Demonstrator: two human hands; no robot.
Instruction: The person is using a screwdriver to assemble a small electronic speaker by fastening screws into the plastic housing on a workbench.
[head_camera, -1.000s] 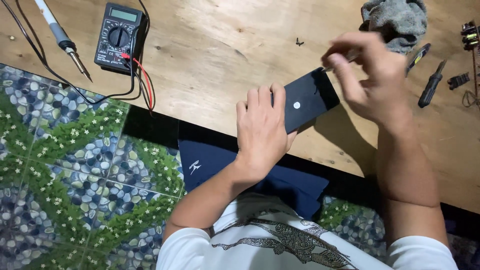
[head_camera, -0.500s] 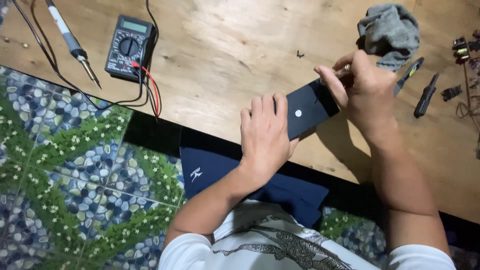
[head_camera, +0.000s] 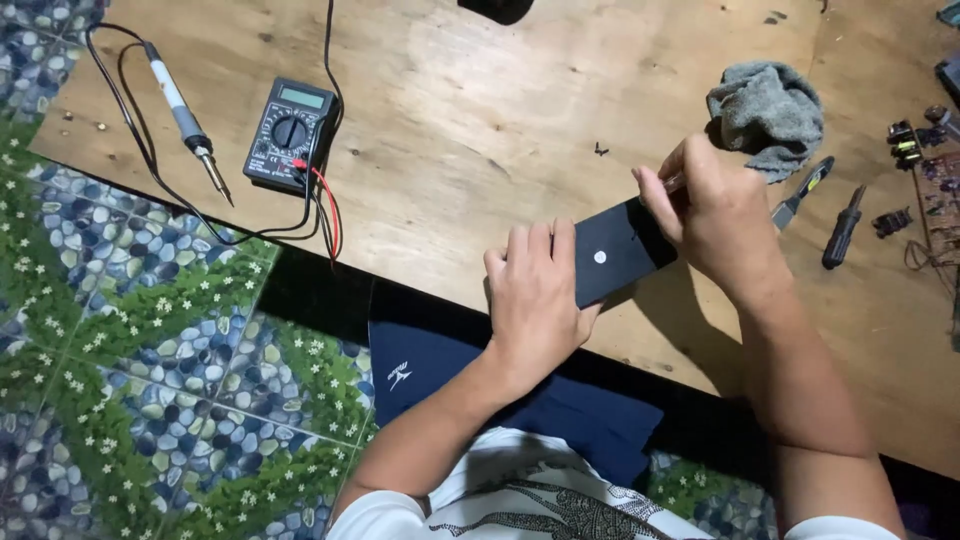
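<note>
A flat black phone-like device (head_camera: 615, 255) with a small white dot on its back lies on the wooden board (head_camera: 480, 140). My left hand (head_camera: 535, 300) presses flat on its near end, fingers together. My right hand (head_camera: 715, 215) is at the device's far end with fingertips pinched, seemingly on a thin tool whose tip meets the device's edge; the tool itself is mostly hidden.
A black multimeter (head_camera: 288, 133) with red and black leads and a soldering iron (head_camera: 190, 125) lie at the left. A grey rag (head_camera: 768, 108), two screwdrivers (head_camera: 842, 228), and small electronic parts (head_camera: 905, 140) are on the right. Patterned floor tiles (head_camera: 130, 350) lie below.
The camera view has shifted, so the board's things sit lower and further right in the picture. My right hand has settled lower onto the device's far end; my left hand stays pressed on it.
</note>
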